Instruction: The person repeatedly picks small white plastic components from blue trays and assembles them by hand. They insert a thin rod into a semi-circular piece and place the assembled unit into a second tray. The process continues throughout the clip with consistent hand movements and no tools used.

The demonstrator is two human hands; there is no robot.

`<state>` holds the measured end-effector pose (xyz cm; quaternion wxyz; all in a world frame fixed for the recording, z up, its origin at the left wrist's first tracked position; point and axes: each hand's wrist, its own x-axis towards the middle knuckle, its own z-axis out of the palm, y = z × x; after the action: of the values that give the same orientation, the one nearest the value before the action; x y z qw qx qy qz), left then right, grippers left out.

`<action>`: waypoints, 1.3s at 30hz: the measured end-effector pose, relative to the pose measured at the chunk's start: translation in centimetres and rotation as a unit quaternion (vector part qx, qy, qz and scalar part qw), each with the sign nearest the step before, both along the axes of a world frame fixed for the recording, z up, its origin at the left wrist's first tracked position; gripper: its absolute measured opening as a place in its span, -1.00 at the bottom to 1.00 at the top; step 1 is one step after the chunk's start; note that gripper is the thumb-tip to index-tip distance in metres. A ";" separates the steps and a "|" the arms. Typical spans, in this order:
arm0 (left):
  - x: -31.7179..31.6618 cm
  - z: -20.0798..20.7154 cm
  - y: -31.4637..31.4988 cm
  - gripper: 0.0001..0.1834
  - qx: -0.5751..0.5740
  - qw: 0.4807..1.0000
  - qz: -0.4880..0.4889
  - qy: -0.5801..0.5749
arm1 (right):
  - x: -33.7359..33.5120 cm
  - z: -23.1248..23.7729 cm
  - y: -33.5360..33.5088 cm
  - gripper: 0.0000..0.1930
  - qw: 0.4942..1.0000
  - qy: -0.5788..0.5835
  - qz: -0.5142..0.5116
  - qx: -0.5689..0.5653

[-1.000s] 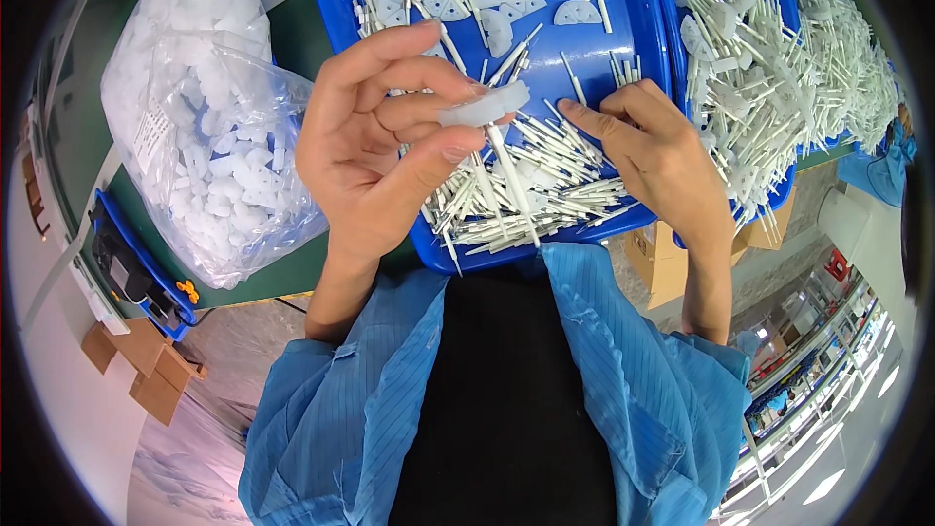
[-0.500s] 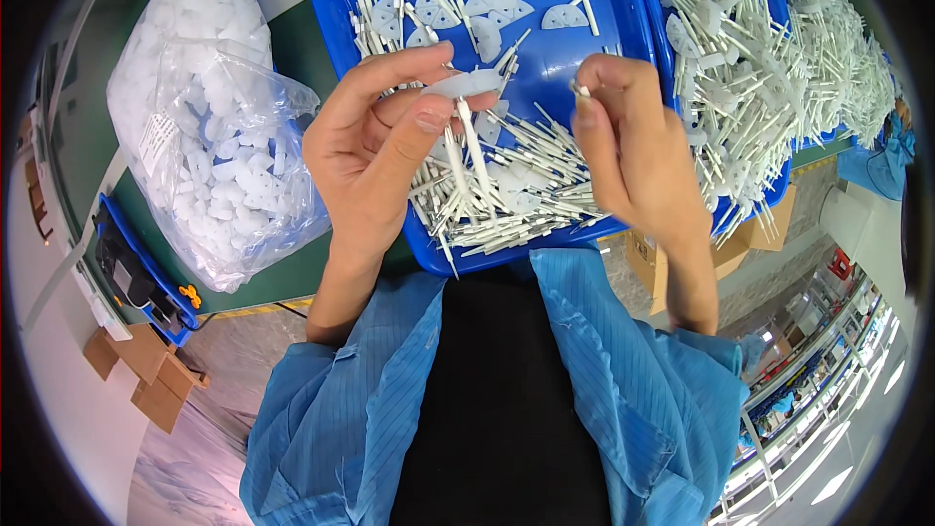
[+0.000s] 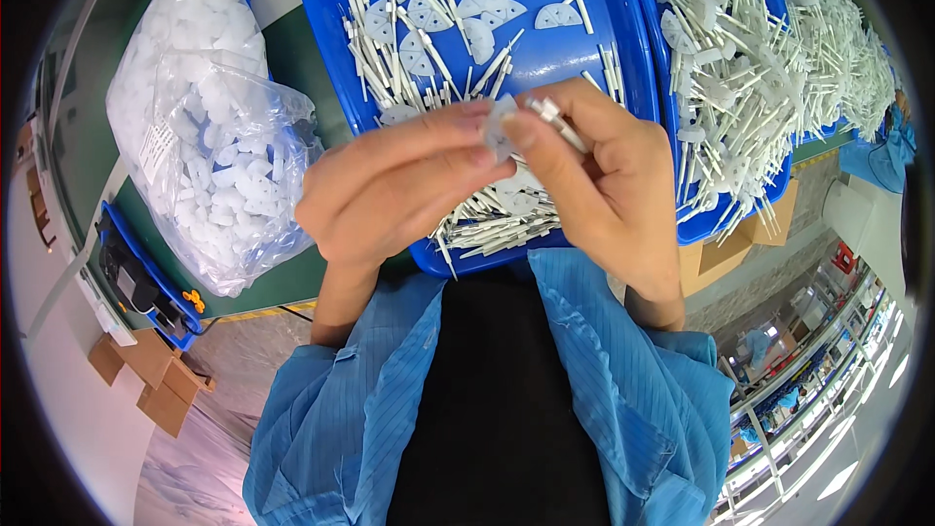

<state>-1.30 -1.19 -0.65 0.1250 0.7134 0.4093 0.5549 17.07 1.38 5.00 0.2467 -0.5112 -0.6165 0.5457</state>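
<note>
We're looking straight down at two hands meeting over a blue tray [image 3: 570, 51], and they're working on one pale plastic piece [image 3: 499, 129]! The left hand [image 3: 409, 170] is coming in flat, its fingers lying nearly straight and close together, and it's pinching that piece at the fingertips; its thumb is hiding from us behind the fingers. The right hand [image 3: 614, 180] is curling in opposite, its thumb pressing against the same piece, and we're seeing short white rods [image 3: 559, 123] sticking out between thumb and forefinger in a snug grip. Whether those rods are sitting in the piece, we're not able to tell, as the fingers are covering the join.

Below the hands, a pile of loose rods [image 3: 497, 226] is filling the near end of the tray, while flat half-discs [image 3: 557, 16] with small holes are lying toward the far end, some overlapping, with more rods scattering among them. Over on the right, a second heap [image 3: 730, 88] of rods and pale pieces is overflowing its own blue tray. On the left, a clear plastic bag [image 3: 219, 127] stuffed with white pieces is slumping on the green tabletop [image 3: 282, 282], and a black device [image 3: 131, 278] is resting in a small blue bin near its lower corner.
</note>
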 end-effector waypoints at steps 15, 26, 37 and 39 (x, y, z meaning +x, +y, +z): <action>-0.2 -1.0 0.0 -0.78 -0.273 0.886 -0.024 -0.373 | -0.8 -2.2 -1.9 -0.93 0.982 -0.006 -0.014 0.189; 0.1 -0.4 -0.2 -0.77 -0.274 0.885 -0.094 -0.364 | -1.7 -1.6 -2.0 -0.92 0.981 -0.041 0.005 0.191; -0.6 -0.7 -0.5 -0.78 -0.261 0.909 -0.102 -0.308 | -1.2 -0.5 -2.1 -0.98 0.987 -0.046 -0.005 0.152; -0.4 -0.7 -0.3 -0.78 -0.254 0.908 -0.110 -0.315 | -1.4 -0.8 -2.1 -0.99 0.985 -0.039 0.004 0.171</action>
<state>-1.68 -1.51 -1.38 0.4851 0.4855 0.3949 0.6108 15.65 -0.75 4.24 0.3038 -0.4796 -0.7119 0.4133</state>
